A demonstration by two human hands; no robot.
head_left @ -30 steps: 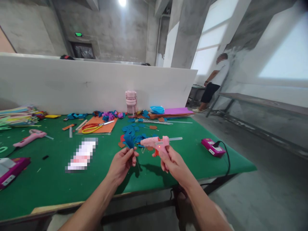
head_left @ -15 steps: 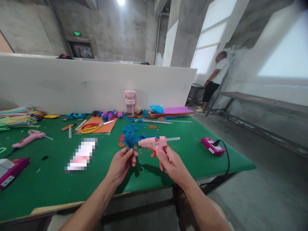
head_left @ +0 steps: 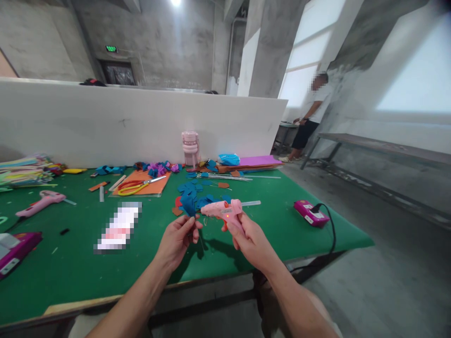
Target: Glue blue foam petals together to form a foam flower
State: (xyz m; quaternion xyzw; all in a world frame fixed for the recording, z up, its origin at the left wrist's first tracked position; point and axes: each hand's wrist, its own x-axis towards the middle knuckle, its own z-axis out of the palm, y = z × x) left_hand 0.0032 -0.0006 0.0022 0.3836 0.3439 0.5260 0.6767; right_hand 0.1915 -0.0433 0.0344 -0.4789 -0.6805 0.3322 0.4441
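Between the fingertips of my left hand point(head_left: 180, 237) is the base of a blue felt flower point(head_left: 189, 205), with a thin wire stem hanging below. My right hand point(head_left: 248, 235) is wrapped round the handle of a pink hot glue gun point(head_left: 219, 210). Its nozzle points left, close beside the blue felt; I cannot tell whether they touch. A clear glue stick point(head_left: 251, 203) juts from the gun's back end, and a small orange light glows on its side. Behind my hands lie loose blue felt pieces point(head_left: 190, 188) and a few brown and red ones.
Scissors point(head_left: 141, 186) rest on orange sheets point(head_left: 160, 188). A second pink glue gun point(head_left: 42, 203) lies at the left. A purple power strip point(head_left: 311, 213) with a black cord sits at the right. A pink bottle point(head_left: 190, 148) stands by the white partition point(head_left: 141, 122). A person point(head_left: 312, 115) stands beyond.
The glue gun has shifted slightly left, its nozzle nearer the blue felt. My left hand holds almost the same position.
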